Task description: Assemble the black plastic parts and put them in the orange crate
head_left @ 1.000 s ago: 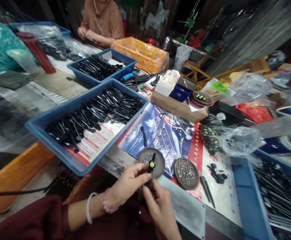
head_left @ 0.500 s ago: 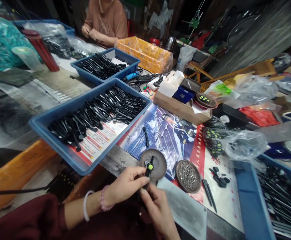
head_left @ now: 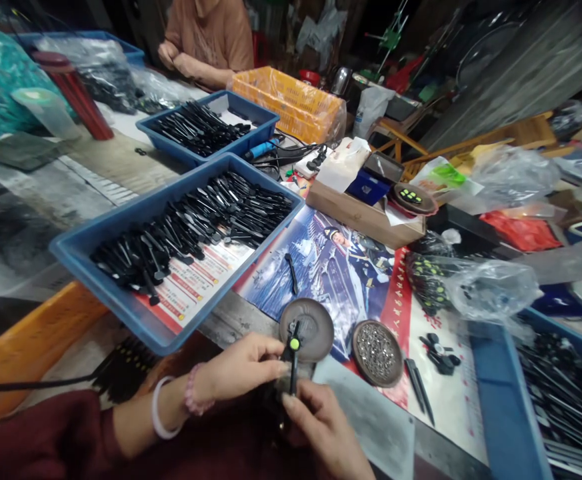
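Note:
A slim black part [head_left: 294, 360] with a round yellow-green spot stands between my hands, over the near edge of a shallow brown dish [head_left: 315, 327]. My left hand [head_left: 245, 367], with a white bangle and a pink bead bracelet at the wrist, is closed on its upper portion. Lower down, my right hand [head_left: 321, 420] pinches the part between thumb and fingers. Dark shapes below the fingers are too dim to make out. Right of the hands sits a brown bowl [head_left: 377, 353] full of small metal pieces.
A blue tray [head_left: 171, 343] of black parts lies left, a second blue tray [head_left: 171, 150] behind it. Blue bin [head_left: 505, 400] stands right. Farther back are a cardboard box [head_left: 361, 217], an orange crate [head_left: 291, 100] and a seated person [head_left: 215, 40]. Two black strips [head_left: 419, 392] lie near the bowl.
The black part is now more upright and shows more of its length between my hands. My left hand has shifted slightly left, and my right hand slightly right and down.

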Demonstrator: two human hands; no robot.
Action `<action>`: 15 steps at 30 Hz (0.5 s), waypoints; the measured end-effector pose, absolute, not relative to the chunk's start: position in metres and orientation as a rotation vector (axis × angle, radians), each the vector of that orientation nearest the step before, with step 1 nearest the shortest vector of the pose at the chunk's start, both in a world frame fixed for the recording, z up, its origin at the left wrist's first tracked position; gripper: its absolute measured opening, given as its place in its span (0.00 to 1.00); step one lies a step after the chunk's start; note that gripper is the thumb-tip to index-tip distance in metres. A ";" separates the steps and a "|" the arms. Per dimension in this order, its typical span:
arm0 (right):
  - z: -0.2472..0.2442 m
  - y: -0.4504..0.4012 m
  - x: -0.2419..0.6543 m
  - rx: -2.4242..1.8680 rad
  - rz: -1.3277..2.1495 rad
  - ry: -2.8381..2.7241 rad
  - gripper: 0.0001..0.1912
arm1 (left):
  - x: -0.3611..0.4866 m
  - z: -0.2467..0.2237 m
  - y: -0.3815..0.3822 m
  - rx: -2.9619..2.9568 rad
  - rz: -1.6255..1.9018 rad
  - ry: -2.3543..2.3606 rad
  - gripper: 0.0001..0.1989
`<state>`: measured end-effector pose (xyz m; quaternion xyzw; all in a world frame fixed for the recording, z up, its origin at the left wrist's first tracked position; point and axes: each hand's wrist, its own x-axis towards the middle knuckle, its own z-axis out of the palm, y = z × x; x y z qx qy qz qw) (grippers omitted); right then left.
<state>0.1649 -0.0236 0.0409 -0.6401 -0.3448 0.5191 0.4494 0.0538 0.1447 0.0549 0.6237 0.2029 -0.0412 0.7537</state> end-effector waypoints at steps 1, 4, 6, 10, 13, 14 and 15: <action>0.043 -0.027 0.169 -1.594 1.318 -0.872 0.21 | 0.052 0.056 0.147 1.349 -0.136 0.410 0.10; 0.047 -0.034 0.178 -1.594 1.369 -0.886 0.22 | 0.048 0.055 0.148 1.231 -0.204 0.364 0.09; 0.048 -0.034 0.178 -1.583 1.379 -0.841 0.22 | 0.048 0.052 0.145 1.160 -0.160 0.405 0.10; 0.041 -0.026 0.165 -1.531 1.351 -0.733 0.20 | 0.054 0.046 0.131 1.200 -0.015 0.479 0.12; 0.033 -0.018 0.149 -1.527 1.229 -0.717 0.20 | 0.058 0.040 0.121 1.275 0.095 0.531 0.13; 0.031 -0.016 0.145 -1.529 1.198 -0.706 0.20 | 0.059 0.037 0.118 1.291 0.134 0.549 0.13; 0.029 -0.014 0.142 -1.530 1.181 -0.690 0.21 | 0.060 0.035 0.116 1.302 0.161 0.560 0.13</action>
